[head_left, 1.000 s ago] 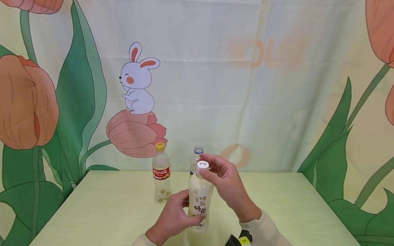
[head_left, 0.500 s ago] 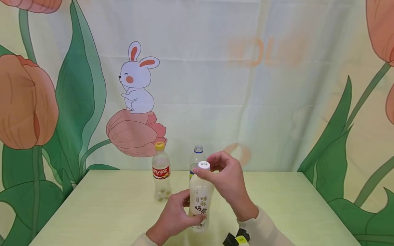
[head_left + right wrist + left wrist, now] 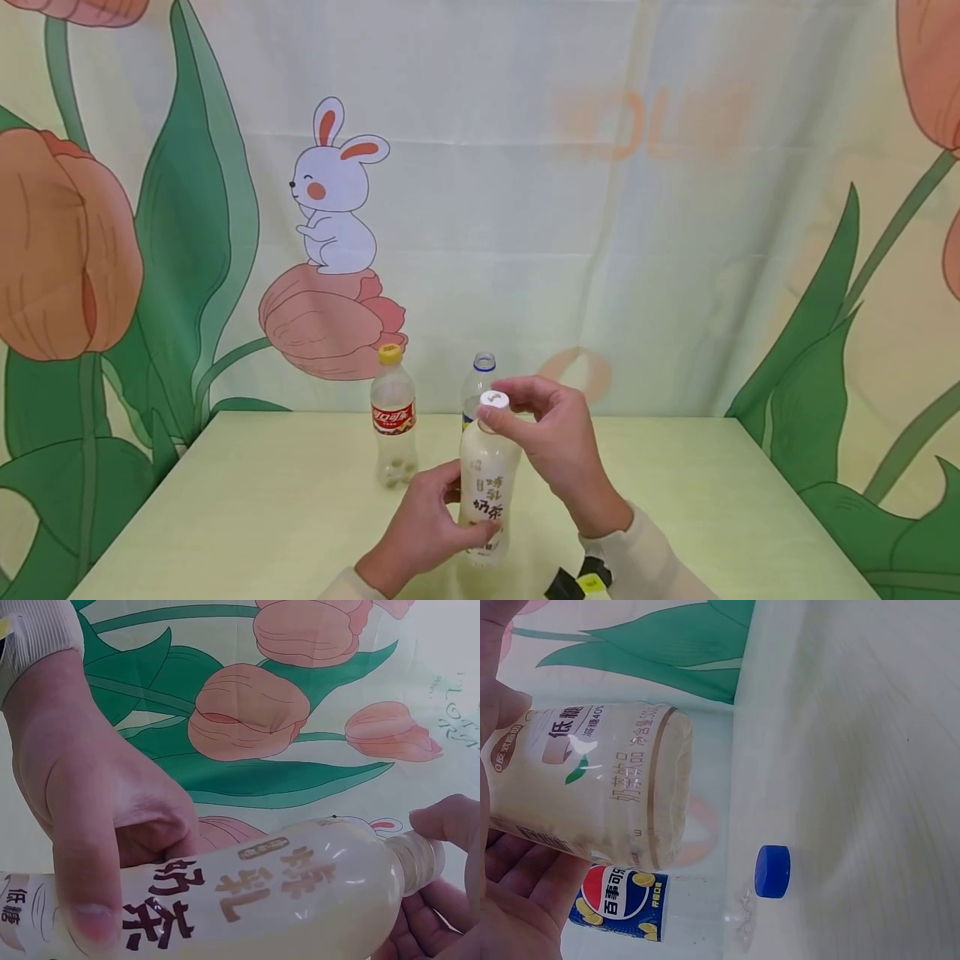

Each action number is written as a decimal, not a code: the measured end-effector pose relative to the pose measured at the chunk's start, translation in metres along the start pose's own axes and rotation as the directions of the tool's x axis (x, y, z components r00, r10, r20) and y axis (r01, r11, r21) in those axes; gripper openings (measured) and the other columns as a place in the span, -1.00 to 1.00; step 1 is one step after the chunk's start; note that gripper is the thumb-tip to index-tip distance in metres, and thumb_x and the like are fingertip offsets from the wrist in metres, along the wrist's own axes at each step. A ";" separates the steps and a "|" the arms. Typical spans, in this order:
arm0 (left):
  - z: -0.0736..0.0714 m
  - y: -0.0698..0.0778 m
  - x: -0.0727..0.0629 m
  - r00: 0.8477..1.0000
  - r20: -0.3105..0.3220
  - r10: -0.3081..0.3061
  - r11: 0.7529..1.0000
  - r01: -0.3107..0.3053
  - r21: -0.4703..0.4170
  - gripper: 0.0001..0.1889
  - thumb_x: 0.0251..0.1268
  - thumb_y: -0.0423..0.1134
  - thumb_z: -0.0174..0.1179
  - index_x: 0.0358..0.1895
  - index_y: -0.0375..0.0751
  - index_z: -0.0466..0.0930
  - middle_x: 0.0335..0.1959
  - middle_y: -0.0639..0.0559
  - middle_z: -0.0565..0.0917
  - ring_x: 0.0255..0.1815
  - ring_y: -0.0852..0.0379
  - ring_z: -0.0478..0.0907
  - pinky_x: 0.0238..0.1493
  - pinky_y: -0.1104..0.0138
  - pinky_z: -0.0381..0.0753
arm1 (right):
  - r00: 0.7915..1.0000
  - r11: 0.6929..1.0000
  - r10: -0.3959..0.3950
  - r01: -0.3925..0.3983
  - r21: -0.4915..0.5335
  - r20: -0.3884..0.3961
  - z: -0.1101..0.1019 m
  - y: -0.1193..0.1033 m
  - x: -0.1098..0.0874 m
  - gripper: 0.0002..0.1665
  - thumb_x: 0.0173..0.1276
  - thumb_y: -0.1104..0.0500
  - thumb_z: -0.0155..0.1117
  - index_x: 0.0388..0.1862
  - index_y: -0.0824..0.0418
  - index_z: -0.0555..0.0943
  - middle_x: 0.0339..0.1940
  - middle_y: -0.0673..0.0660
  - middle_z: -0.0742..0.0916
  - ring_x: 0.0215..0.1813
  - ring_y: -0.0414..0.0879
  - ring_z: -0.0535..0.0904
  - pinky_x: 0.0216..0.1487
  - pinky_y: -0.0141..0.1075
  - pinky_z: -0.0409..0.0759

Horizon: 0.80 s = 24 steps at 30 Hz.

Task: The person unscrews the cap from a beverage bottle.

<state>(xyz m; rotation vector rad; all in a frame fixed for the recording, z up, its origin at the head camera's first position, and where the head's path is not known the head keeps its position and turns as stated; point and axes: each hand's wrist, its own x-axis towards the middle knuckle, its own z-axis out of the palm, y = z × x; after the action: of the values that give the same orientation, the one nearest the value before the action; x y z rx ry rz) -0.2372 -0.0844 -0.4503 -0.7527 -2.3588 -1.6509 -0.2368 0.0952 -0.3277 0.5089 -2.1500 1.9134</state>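
Left hand (image 3: 420,518): wrapped round the low part of a tall cream plastic bottle with brown writing (image 3: 487,475), thumb in front.
Right hand (image 3: 558,442): up high, thumb and fingers pinching the small round white cap (image 3: 493,398) on the bottle's neck.
Both hands: clamped on the same bottle, one low and one high.
Cream bottle: between the hands, straight up, lifted over the pale green desk (image 3: 262,517).
Clear plastic bottle with a red label and yellow cap (image 3: 393,421): stands on the desk, past the left hand.
Clear plastic bottle with a blue label (image 3: 619,902): past both hands, partly hidden by the cream bottle, open at the top.
Round blue plastic cap (image 3: 772,871): on the desk, lower than the left hand.
Pale cloth with a white bunny (image 3: 337,208): hangs behind everything, far past the hands.
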 end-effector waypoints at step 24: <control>0.000 0.003 -0.002 1.000 -0.012 0.010 1.000 -0.010 -0.009 -0.52 -0.03 -0.19 0.60 0.02 -0.02 0.65 -0.12 0.17 0.78 -0.14 0.26 0.73 -0.07 0.34 0.77 | 0.994 0.994 -0.045 0.034 0.100 0.104 0.001 0.004 -0.002 -0.56 0.34 0.24 0.40 0.18 0.31 0.63 0.05 0.24 0.73 -0.03 -0.10 0.64 -0.01 -0.34 0.64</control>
<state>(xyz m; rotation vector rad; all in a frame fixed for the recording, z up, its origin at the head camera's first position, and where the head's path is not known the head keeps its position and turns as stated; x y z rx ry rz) -0.2344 -0.0843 -0.4487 -0.7529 -2.3376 -1.6590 -0.2365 0.0946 -0.3318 0.6818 -2.0993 2.0213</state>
